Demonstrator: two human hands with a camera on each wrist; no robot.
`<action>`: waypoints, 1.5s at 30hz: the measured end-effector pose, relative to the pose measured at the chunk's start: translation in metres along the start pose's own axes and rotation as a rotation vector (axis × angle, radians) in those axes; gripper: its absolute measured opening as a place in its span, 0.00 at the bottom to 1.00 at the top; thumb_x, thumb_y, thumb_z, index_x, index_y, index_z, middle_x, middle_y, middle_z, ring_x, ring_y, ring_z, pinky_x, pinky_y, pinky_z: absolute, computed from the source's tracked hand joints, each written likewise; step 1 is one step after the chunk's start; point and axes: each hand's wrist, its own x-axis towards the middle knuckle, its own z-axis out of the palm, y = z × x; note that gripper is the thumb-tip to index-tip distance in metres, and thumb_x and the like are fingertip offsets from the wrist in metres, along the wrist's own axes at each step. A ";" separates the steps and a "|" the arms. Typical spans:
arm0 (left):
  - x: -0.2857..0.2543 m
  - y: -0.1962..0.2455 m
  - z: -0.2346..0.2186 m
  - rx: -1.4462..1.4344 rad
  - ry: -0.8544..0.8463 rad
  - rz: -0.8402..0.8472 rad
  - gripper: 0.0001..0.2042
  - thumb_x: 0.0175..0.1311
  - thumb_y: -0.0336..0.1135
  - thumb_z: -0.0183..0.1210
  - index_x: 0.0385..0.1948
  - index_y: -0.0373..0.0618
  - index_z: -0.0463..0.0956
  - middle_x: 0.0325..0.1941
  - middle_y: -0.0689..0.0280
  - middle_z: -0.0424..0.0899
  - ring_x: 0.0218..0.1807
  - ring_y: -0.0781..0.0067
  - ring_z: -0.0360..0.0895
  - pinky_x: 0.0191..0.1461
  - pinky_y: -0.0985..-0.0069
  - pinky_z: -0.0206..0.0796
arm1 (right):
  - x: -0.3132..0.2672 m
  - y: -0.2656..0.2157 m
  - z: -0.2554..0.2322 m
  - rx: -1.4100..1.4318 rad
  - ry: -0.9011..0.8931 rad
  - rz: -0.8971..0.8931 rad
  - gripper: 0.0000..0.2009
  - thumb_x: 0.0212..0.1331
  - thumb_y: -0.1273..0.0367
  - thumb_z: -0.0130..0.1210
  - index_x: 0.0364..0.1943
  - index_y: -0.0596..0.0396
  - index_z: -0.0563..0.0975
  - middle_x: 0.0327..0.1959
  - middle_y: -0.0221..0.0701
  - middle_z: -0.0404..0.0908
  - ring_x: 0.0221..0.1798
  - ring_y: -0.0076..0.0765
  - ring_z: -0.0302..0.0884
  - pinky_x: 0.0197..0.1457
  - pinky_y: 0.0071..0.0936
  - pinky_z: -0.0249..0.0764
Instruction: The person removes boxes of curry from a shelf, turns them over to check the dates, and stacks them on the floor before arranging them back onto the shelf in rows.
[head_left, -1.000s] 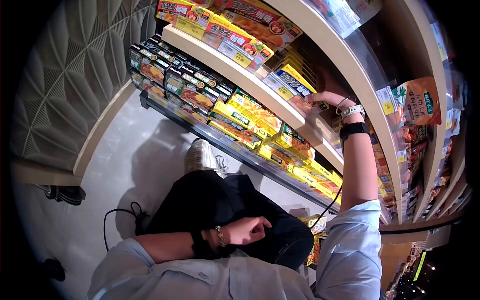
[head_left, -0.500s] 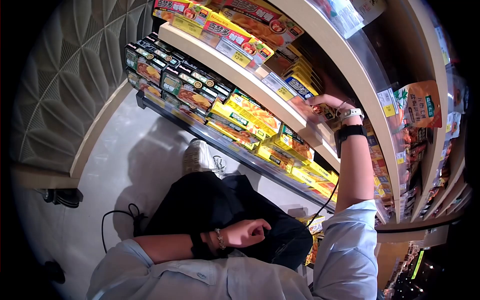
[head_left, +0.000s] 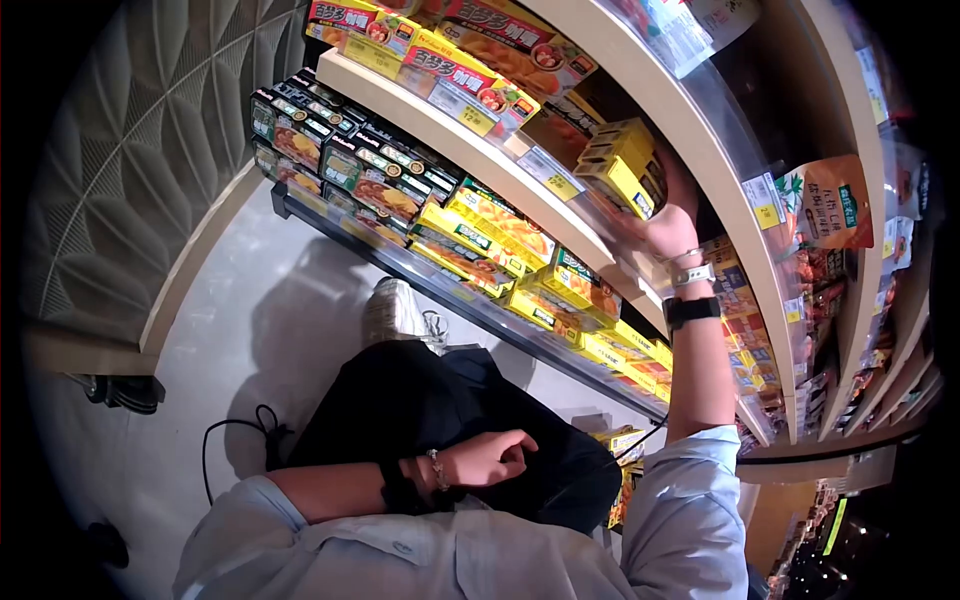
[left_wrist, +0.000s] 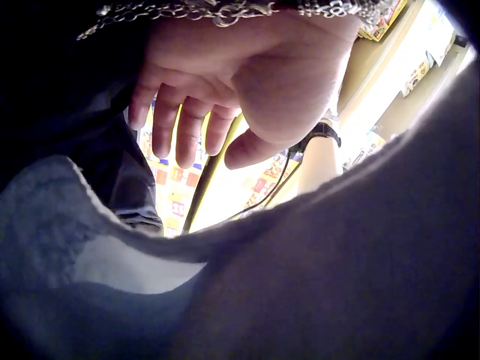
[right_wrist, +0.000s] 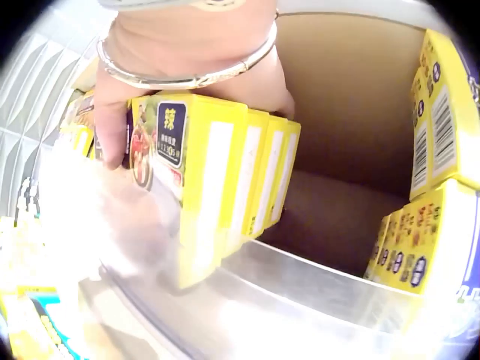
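My right hand reaches into the middle shelf and grips a row of several yellow curry boxes together. In the right wrist view, the thumb lies along the front of the nearest box, while the other fingers reach over the row and are partly hidden behind it. The boxes stand side by side behind the clear shelf lip. Over my lap, my left hand hangs with loosely bent fingers; its bare palm shows in the left wrist view, holding nothing.
More yellow boxes stand at the right end of the compartment. Black curry boxes and yellow boxes fill the shelf below. Red-labelled curry boxes sit to the left. An orange pouch hangs at the right, and a cable lies on the floor.
My right hand has gone from the front of the boxes to a grip around the row. The row has turned and tilted, its yellow sides now showing. The left hand stays put.
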 end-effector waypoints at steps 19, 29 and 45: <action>0.004 -0.013 -0.001 0.032 -0.010 -0.013 0.12 0.60 0.27 0.51 0.45 0.38 0.66 0.33 0.69 0.75 0.38 0.82 0.71 0.46 0.84 0.62 | -0.182 -0.108 -0.097 -0.350 0.379 -0.058 0.33 0.21 0.64 0.61 0.46 0.34 0.74 0.47 0.38 0.65 0.48 0.46 0.62 0.50 0.42 0.56; -0.002 -0.006 0.008 0.151 0.018 -0.067 0.15 0.57 0.23 0.50 0.48 0.40 0.66 0.37 0.66 0.75 0.41 0.79 0.71 0.48 0.84 0.62 | -0.414 -0.177 -0.222 0.067 0.585 0.982 0.43 0.27 0.74 0.65 0.57 0.57 0.57 0.47 0.37 0.65 0.54 0.33 0.64 0.55 0.30 0.65; -0.006 -0.009 0.011 0.209 0.064 -0.112 0.15 0.60 0.25 0.47 0.49 0.38 0.64 0.36 0.69 0.74 0.40 0.82 0.69 0.48 0.85 0.60 | -0.498 -0.162 -0.159 -0.304 0.304 1.356 0.46 0.21 0.60 0.68 0.57 0.45 0.61 0.41 0.41 0.68 0.46 0.46 0.65 0.50 0.38 0.62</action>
